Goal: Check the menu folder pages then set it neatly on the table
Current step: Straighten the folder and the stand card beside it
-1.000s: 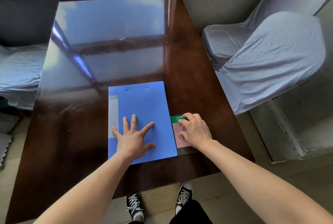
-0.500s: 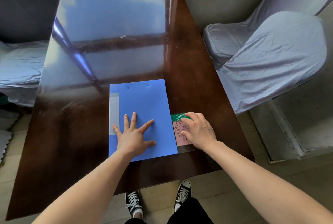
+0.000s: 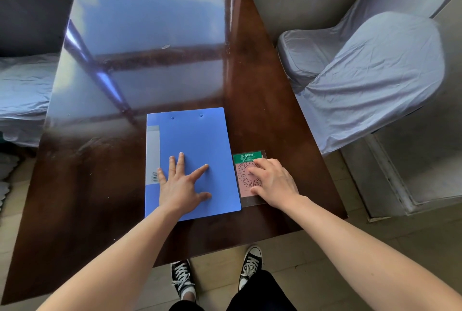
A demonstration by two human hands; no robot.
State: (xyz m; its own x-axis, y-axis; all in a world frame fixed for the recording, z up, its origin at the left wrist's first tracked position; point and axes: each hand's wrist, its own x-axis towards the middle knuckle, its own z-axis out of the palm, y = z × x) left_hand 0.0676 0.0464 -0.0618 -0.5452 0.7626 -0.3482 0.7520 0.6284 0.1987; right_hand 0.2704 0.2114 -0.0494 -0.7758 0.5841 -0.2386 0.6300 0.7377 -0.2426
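A blue menu folder (image 3: 197, 140) lies closed and flat on the dark glossy table (image 3: 100, 185), near the front edge, with a grey label strip along its left side. My left hand (image 3: 182, 185) rests palm down on the folder's lower half, fingers spread. My right hand (image 3: 272, 180) lies just right of the folder, fingers curled onto a pink and green QR code card (image 3: 246, 160) that sits flat on the table.
A chair with a grey cloth cover (image 3: 375, 68) stands close to the table's right side. Another covered seat (image 3: 22, 90) is at the left. The far half of the table reflects a window. My shoes (image 3: 182, 278) show below the table's front edge.
My right hand has slid slightly down and right over the card, so more of its green top shows. The left hand and the folder stay in place.
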